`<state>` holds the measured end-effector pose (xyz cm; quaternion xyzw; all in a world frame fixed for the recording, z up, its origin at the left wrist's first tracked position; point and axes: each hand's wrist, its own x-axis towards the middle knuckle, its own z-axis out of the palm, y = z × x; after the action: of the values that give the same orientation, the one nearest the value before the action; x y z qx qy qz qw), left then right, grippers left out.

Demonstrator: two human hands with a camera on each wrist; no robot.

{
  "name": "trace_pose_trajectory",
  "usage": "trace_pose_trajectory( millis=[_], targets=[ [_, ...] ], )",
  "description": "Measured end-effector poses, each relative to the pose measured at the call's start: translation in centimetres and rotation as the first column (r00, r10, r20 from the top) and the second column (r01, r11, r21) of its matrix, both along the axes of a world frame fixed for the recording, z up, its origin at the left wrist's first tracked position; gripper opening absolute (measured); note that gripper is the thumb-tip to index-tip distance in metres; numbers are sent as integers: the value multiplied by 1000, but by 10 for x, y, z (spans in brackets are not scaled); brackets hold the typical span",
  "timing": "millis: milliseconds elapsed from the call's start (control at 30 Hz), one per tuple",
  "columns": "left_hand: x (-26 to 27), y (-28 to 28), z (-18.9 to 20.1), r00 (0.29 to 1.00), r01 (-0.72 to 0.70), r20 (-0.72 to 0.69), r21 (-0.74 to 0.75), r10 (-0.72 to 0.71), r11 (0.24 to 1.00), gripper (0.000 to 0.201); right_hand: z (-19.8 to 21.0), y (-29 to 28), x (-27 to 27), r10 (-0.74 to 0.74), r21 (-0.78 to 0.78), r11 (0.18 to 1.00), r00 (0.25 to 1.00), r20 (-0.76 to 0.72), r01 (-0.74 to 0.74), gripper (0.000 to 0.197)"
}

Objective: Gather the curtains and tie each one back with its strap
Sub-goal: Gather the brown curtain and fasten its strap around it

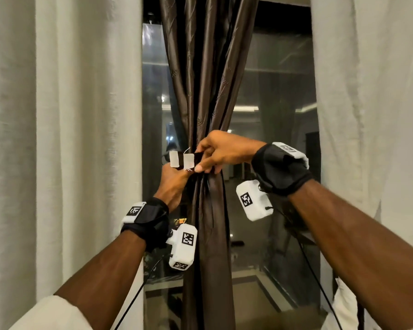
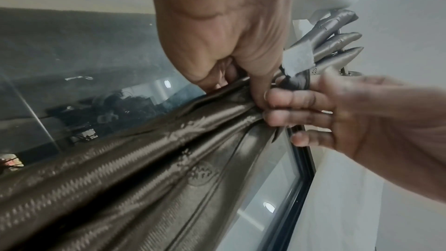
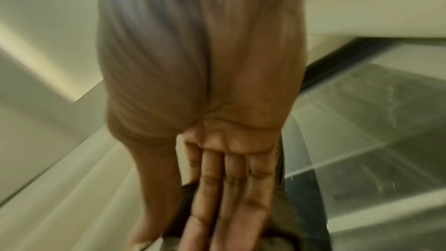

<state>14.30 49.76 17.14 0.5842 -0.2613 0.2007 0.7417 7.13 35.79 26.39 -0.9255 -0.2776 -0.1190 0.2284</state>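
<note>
A dark brown satin curtain [image 1: 208, 79] hangs bunched into a narrow column before the window. My left hand [image 1: 177, 173] grips the bunch from the left, fingers curled round the fabric [image 2: 144, 159]. A dark strap [image 1: 185, 160] with two white fastening patches lies across the top of that hand. My right hand [image 1: 204, 158] reaches in from the right and pinches the strap's dark part between thumb and fingers. In the left wrist view one white patch of the strap [image 2: 299, 58] sticks up beside the right hand [image 2: 313, 114]. The right wrist view is blurred and shows straight fingers [image 3: 229, 188].
A white curtain [image 1: 81, 115] hangs at the left and another white curtain [image 1: 367, 91] at the right, both loose. The window glass [image 1: 272, 115] lies close behind the brown curtain and reflects the room. Its dark frame [image 2: 304, 161] runs next to the hands.
</note>
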Motion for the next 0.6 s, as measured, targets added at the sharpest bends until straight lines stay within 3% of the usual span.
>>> trace_pose_trajectory(
  millis=[100, 200, 300, 367, 467, 600],
  targets=[
    [-3, 5, -1, 997, 64, -34, -15, -65, 998, 26, -2, 11, 10, -67, 77, 996, 968, 242, 49, 22],
    [-6, 17, -1, 993, 102, -57, 29, -100, 994, 29, -8, 15, 18, -88, 152, 987, 946, 312, 41, 24],
    [-3, 34, 2, 995, 89, -52, 42, -87, 995, 32, -13, 18, 25, -171, 62, 984, 793, 585, 166, 22],
    [-3, 37, 3, 999, 23, -32, 61, -21, 998, 30, -16, 21, 26, -114, -8, 986, 699, 706, 169, 22],
    [-2, 34, 6, 995, -103, 8, 91, 103, 990, 17, -16, 32, 25, 43, -150, 983, 652, 757, 109, 17],
    [-3, 30, 7, 987, -159, 48, 168, 153, 973, 31, -11, 36, 28, 98, -330, 919, 684, 723, 216, 17]
  ],
)
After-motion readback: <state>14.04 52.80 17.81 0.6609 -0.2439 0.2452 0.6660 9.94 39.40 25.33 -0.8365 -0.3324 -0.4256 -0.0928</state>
